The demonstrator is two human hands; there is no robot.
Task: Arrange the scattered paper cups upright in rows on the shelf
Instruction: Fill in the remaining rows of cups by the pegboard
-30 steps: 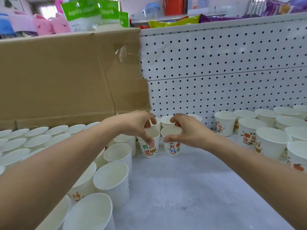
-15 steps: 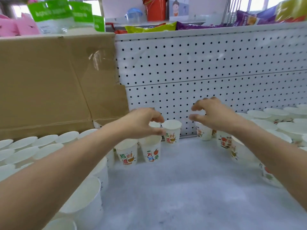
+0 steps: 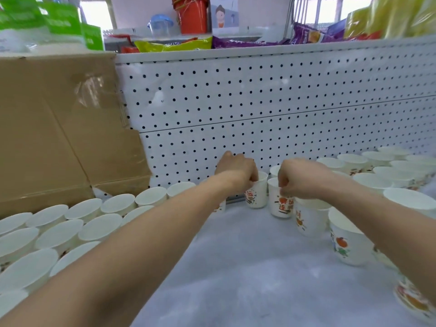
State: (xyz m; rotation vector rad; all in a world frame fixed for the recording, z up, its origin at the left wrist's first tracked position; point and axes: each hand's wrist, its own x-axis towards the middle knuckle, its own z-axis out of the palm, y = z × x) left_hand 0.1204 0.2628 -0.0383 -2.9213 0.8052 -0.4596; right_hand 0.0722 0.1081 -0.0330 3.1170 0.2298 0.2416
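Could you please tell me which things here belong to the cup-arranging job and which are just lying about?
Job: left hand, pinching left cup; right hand, pinching right cup; cup rows; shelf.
Lying about: cardboard box; snack bags; bucket.

White pegboard back panel [image 3: 259, 102] behind a pale grey shelf [image 3: 247, 267], brown cardboard sheet [image 3: 59, 126] leaning at left, snack bags [image 3: 174, 44] along the top ledge, orange bucket [image 3: 192, 15] and daylit windows [image 3: 316, 10] beyond.
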